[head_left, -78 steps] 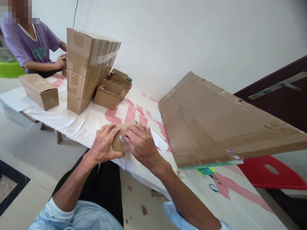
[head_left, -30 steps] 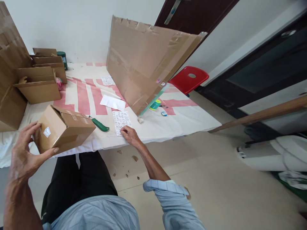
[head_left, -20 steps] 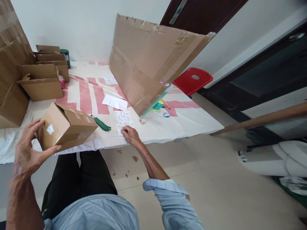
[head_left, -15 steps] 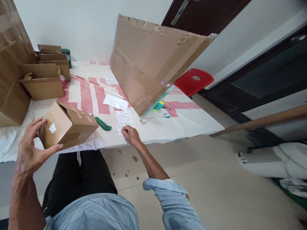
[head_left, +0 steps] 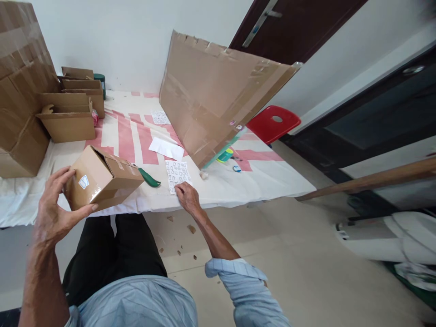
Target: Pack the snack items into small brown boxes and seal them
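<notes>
My left hand (head_left: 56,211) grips a small closed cardboard box (head_left: 114,179) by its left end, thumb below and fingers above. The box is tilted at the table's front edge, and a small white sticker (head_left: 83,182) with a dark outline is on its near end. My right hand (head_left: 188,197) has its fingers pinched together at the lower edge of a sticker sheet (head_left: 177,170) printed with rows of small outlined shapes. Whatever lies between those fingertips is hidden. A green-handled utility knife (head_left: 149,177) lies between the box and the sheet.
Open cardboard boxes (head_left: 68,127) stand at the back left beside a large carton (head_left: 20,100). A big cardboard panel (head_left: 211,95) leans over the table's far side. Near it are a blank white paper (head_left: 166,148), a tape roll (head_left: 225,155) and a red chair (head_left: 274,122).
The view has shifted slightly. My left hand still holds the box tilted, and my right hand stays at the sheet's lower edge with its fingers pinched.
</notes>
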Available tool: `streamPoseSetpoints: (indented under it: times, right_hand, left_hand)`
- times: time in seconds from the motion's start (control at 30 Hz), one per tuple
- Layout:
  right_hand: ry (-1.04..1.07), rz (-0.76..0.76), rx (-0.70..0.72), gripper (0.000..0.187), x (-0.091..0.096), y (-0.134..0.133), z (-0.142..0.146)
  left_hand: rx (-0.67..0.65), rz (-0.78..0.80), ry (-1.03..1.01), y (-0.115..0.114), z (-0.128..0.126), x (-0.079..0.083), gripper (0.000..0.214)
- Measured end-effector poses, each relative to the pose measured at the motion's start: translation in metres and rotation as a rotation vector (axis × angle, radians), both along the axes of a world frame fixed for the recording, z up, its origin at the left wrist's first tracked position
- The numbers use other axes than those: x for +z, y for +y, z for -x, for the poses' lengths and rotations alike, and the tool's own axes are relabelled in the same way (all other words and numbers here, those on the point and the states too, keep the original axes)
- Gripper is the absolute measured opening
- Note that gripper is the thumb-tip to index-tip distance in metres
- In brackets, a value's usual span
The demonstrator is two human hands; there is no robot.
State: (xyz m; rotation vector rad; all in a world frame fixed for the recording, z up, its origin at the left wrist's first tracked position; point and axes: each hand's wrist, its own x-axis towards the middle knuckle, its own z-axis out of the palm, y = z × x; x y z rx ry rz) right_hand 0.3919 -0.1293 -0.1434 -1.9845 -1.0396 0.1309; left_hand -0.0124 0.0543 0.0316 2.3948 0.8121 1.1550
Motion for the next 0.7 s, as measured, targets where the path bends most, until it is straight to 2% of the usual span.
streamPoseSetpoints:
  times: [0.27, 0.5, 0.7]
  right_hand:
    - [0.263, -0.207, -0.091, 0.032, -0.006, -0.004, -0.011]
    - [0.483, -0.337, -0.095, 0.047, -0.003, -0.001, -0.027]
    - [0.608, -0.404, -0.052, 0.053, 0.0, 0.001, -0.028]
  left_hand:
    - [0.018, 0.003, 0.002, 0.001, 0.004, -0.004, 0.078]
    - [0.03, -0.042, -0.006, 0.004, 0.004, -0.009, 0.083]
    - [0.037, -0.007, -0.013, 0.004, 0.007, -0.007, 0.083]
